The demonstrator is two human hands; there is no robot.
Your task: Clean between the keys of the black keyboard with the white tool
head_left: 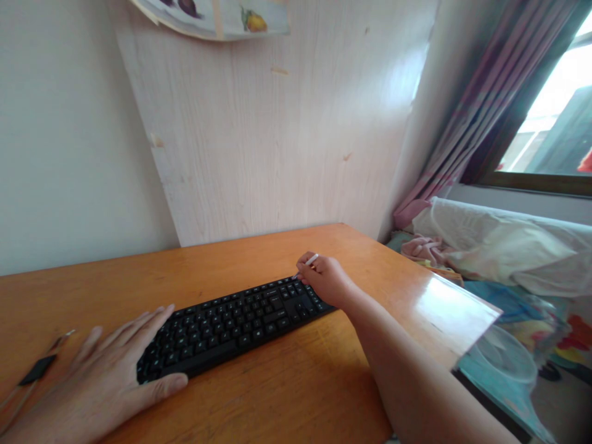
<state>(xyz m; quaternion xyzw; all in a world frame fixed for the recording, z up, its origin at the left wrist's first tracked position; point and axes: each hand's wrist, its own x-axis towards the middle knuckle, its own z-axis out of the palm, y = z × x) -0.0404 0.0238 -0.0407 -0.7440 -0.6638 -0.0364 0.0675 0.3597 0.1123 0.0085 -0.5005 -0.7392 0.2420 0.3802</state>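
A black keyboard (231, 330) lies at a slant on the orange-brown wooden table. My left hand (120, 364) rests at its left end, fingers stretched out along the back and thumb at the front edge. My right hand (325, 279) is over the keyboard's far right part. It is closed on a slim white stick (312, 259), held like a pen. The lower tip of the stick points down at the keys near the back edge; whether it touches them I cannot tell.
Left of my left hand lies a thin tan item with a black middle (38, 370). The table (259, 394) meets a pale wood-grain panel (287, 142) at the back. On the right are a clear sheet (444, 308) at the table edge, plastic bags (504, 246) and a curtain (490, 117).
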